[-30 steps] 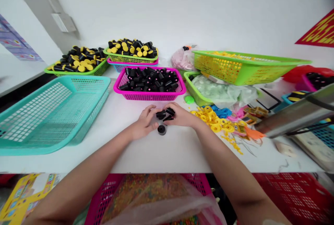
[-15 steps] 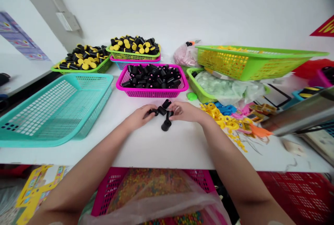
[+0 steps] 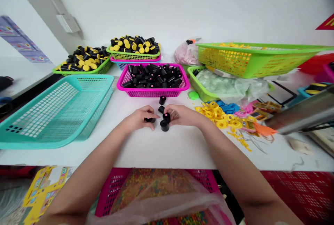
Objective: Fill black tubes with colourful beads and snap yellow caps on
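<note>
My left hand [image 3: 142,118] curls round a small black plastic cylinder [image 3: 149,120], its forefinger stretched over the top and its thumb below. My right hand [image 3: 179,115] grips another black cylinder with a pink dot on its end [image 3: 166,116], its fingertips partly hidden. Touching or just in front of that piece, a black cylinder with a hollow-looking top [image 3: 164,126] stands upright on the white table [image 3: 161,152]. Behind it, a tilted black cylinder [image 3: 161,109] lies near my right fingertips. Farther back, one more upright cylinder [image 3: 162,100] stands by the pink basket [image 3: 153,93].
At left is a turquoise basket [image 3: 86,127]. Green baskets [image 3: 104,67] of black-and-yellow pieces stand behind. At right are a raised green basket [image 3: 250,68], yellow rings [image 3: 221,123] and a metal bar [image 3: 308,112]. Below the table edge sits a basket with a plastic bag [image 3: 156,207].
The rear cylinder now stands upright nearer the pink basket. My left forefinger has stretched out to the right. The piece in my right hand now shows its pink-dotted end upward.
</note>
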The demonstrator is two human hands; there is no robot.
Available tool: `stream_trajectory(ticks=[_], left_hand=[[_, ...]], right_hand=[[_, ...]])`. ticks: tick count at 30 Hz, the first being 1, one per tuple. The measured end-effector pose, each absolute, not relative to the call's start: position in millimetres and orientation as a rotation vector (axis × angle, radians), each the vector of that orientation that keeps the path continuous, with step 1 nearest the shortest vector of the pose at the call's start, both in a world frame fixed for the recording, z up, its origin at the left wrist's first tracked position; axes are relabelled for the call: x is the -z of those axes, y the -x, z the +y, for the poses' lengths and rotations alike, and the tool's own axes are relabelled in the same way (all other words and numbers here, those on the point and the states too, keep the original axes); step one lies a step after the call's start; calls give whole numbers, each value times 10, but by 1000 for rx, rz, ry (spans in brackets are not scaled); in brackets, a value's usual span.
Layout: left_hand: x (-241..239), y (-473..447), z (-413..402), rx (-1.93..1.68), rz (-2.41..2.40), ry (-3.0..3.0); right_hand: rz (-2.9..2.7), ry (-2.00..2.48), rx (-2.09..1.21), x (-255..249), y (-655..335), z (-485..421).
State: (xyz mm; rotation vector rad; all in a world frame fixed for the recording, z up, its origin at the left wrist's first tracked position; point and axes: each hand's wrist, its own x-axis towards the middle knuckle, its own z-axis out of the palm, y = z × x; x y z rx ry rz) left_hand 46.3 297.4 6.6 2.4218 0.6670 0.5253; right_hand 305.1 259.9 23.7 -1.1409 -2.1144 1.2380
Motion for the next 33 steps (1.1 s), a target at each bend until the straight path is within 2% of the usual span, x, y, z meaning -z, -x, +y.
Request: stream_trajectory(ticks=[3, 8, 11, 14, 16, 20, 22, 25, 28, 33], left_hand=[[-54, -479, 2981, -489, 652, -2449], [-102, -490, 2928, -551, 572, -2495], [-128, -504, 2907, -714, 726, -2404], [-91, -562, 2991, -852, 904, -2319], [-34, -611, 3101, -812, 850, -2382], [70, -650, 3293, -605, 634, -2561], [83, -627, 3326, -552, 642, -2604], [68, -572, 3320, -547, 707, -2624], [57, -535, 3300, -568, 778, -2608], [12, -481, 3279, -624, 853, -2605]], right_hand=[[-2112, 1139, -1228, -279, -3133, 2633], [-2340, 1063, -681, -399, -3123, 2559], [-2526, 1075, -503, -383, -2968, 2455], [-2565, 1050, -523, -383, -2865, 2395], [-2493, 920, -665, -440, -2879, 2387], [-2012, 815, -1064, -597, -3018, 2410], [-1775, 910, -1116, -609, -3073, 2442], [-1671, 1137, -937, -499, -3103, 2533], [-1819, 1378, -708, -323, -3090, 2643], [-2025, 1433, -572, -136, -3007, 2741]])
